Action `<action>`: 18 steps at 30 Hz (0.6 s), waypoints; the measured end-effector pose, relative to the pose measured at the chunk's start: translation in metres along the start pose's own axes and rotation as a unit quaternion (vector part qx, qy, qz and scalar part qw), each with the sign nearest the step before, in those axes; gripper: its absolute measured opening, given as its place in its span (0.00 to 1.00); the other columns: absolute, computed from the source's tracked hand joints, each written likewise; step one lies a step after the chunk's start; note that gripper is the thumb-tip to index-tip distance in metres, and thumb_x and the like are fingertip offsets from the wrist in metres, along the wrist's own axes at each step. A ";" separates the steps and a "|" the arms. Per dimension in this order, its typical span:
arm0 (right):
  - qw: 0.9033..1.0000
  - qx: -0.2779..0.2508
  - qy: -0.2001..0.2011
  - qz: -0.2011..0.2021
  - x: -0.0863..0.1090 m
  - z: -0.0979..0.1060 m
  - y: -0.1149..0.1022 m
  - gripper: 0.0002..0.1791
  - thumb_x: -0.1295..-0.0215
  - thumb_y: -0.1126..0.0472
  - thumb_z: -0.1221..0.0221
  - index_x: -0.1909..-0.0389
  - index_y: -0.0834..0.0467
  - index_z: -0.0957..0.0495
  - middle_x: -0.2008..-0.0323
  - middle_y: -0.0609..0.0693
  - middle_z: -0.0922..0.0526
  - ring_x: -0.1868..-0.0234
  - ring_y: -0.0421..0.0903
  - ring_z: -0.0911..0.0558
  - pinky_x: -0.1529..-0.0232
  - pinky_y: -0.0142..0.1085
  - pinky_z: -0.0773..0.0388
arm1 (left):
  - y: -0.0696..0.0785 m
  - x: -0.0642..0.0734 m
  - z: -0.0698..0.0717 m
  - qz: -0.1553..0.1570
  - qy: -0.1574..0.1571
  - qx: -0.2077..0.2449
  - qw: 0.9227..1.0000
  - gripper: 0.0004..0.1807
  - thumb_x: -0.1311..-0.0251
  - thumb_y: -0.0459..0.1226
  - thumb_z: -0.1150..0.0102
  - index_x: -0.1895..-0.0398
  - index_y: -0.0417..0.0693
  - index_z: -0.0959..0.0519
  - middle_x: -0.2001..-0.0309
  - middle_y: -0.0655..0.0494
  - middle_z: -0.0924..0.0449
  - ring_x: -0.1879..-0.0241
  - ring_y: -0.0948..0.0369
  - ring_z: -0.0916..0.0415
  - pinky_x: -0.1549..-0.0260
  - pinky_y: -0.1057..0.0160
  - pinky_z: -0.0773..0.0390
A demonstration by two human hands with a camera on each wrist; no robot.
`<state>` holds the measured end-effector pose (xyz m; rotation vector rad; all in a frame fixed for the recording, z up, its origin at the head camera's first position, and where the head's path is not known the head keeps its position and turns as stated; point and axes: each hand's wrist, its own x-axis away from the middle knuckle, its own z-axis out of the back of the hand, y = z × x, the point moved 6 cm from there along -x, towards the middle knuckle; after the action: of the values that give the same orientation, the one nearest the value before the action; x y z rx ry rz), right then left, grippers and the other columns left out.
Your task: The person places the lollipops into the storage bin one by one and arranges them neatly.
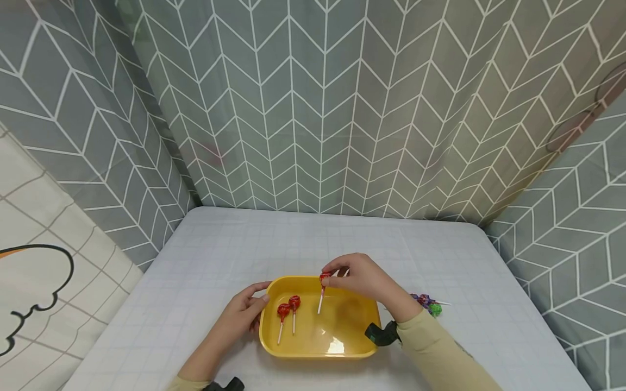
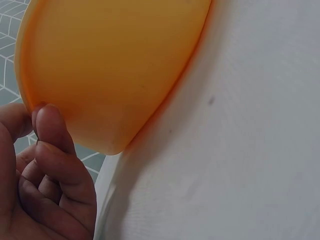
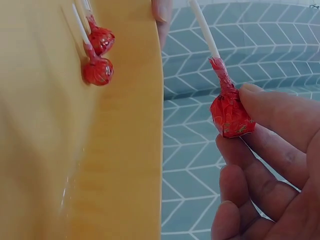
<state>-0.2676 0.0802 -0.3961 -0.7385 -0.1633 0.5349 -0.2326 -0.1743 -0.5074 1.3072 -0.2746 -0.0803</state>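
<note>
My right hand [image 1: 356, 276] pinches a red-wrapped lollipop [image 3: 231, 112] by its candy head between thumb and fingers. In the head view its white stick points down, over the far part of a yellow tray [image 1: 337, 326]. At the tray's left end my left hand [image 1: 243, 310] grips the rim, thumb on one side and fingers on the other. Two more red lollipops lie side by side in the left part of the tray, one lollipop [image 1: 283, 310] slightly nearer and the other lollipop [image 1: 294, 302] just right of it, sticks toward me.
Right of the tray, partly behind my right forearm, lies a small group of purple lollipops [image 1: 424, 300] and a green lollipop [image 1: 434, 309]. A white cloth covers the table [image 1: 220, 244]. Grey chevron-patterned curtains [image 1: 313, 108] stand along its back and sides.
</note>
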 end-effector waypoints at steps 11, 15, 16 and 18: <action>1.000 0.002 -0.027 0.010 -0.006 -0.014 -0.013 0.13 0.48 0.42 0.39 0.64 0.43 0.19 0.69 0.32 0.21 0.67 0.39 0.25 0.66 0.33 0.27 | -0.002 -0.001 0.000 0.003 0.000 0.004 1.000 0.22 0.41 0.53 0.49 0.43 0.65 0.34 0.77 0.44 0.24 0.86 0.55 0.31 0.87 0.59 0.27; 0.999 0.001 -0.038 0.021 -0.008 -0.020 -0.017 0.13 0.47 0.44 0.39 0.64 0.45 0.19 0.70 0.34 0.21 0.68 0.40 0.25 0.68 0.32 0.27 | -0.002 -0.001 0.000 0.001 -0.001 0.004 1.000 0.22 0.41 0.53 0.49 0.43 0.66 0.34 0.78 0.44 0.24 0.86 0.55 0.31 0.87 0.59 0.27; 0.999 0.001 -0.041 0.021 -0.009 -0.021 -0.018 0.13 0.47 0.45 0.38 0.64 0.46 0.19 0.70 0.34 0.21 0.68 0.39 0.25 0.68 0.32 0.27 | -0.003 -0.001 0.000 0.001 -0.001 0.005 1.000 0.22 0.41 0.53 0.50 0.43 0.66 0.34 0.78 0.44 0.24 0.86 0.55 0.31 0.87 0.59 0.27; 0.999 0.002 -0.046 0.021 -0.010 -0.024 -0.019 0.13 0.48 0.45 0.38 0.64 0.47 0.19 0.71 0.34 0.21 0.69 0.39 0.24 0.69 0.31 0.26 | -0.003 -0.001 0.000 -0.001 -0.003 0.006 1.000 0.22 0.41 0.53 0.50 0.43 0.66 0.34 0.78 0.44 0.24 0.86 0.55 0.32 0.87 0.59 0.27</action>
<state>-0.2608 0.0490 -0.4004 -0.7148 -0.2320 0.6102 -0.2336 -0.1748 -0.5104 1.3201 -0.2791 -0.0850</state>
